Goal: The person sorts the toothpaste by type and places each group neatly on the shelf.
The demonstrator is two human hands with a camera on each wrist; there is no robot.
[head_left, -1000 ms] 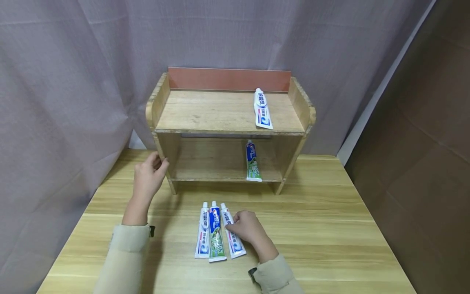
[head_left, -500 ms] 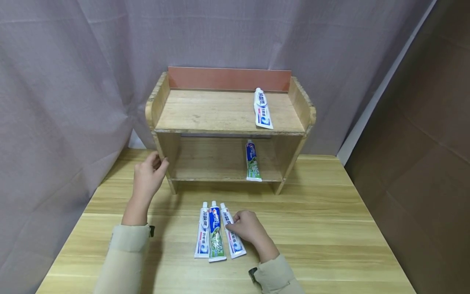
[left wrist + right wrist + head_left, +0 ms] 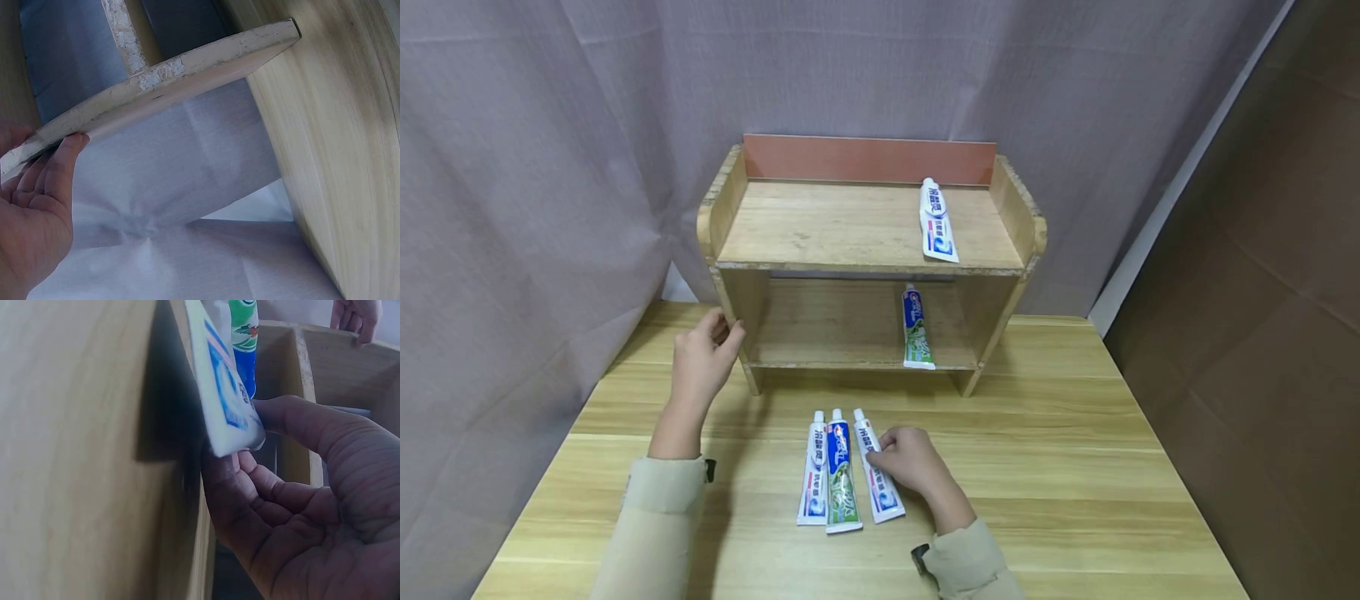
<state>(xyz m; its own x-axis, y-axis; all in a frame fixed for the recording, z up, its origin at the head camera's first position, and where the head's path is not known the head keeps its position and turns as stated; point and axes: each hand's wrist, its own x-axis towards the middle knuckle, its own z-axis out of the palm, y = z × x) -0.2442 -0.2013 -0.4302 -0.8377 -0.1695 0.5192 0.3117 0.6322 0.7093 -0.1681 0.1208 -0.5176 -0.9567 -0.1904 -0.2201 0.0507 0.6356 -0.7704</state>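
Observation:
My right hand (image 3: 913, 460) pinches a white and blue toothpaste tube (image 3: 882, 492) at the table's front middle. In the right wrist view, the thumb and fingers lie on either side of that tube (image 3: 222, 387), which is tilted off the tabletop. Left of it lie a blue and green toothpaste tube (image 3: 842, 483) and another white tube (image 3: 813, 479), side by side. With its left hand (image 3: 703, 354), the person grips the left side panel of a small wooden shelf (image 3: 820, 229). The left wrist view has the fingers and thumb around the panel's edge (image 3: 169, 72).
One white toothpaste tube (image 3: 937, 225) lies on the upper board, right of centre. Below it, a blue and green tube (image 3: 916, 329) lies on the lower board. A grey curtain (image 3: 865, 75) hangs behind the shelf, and a brown panel (image 3: 1247, 233) stands at the right.
The white tube in my right hand has shifted slightly right and away from me, widening its gap to the blue and green tube. My left hand stays on the shelf's side panel.

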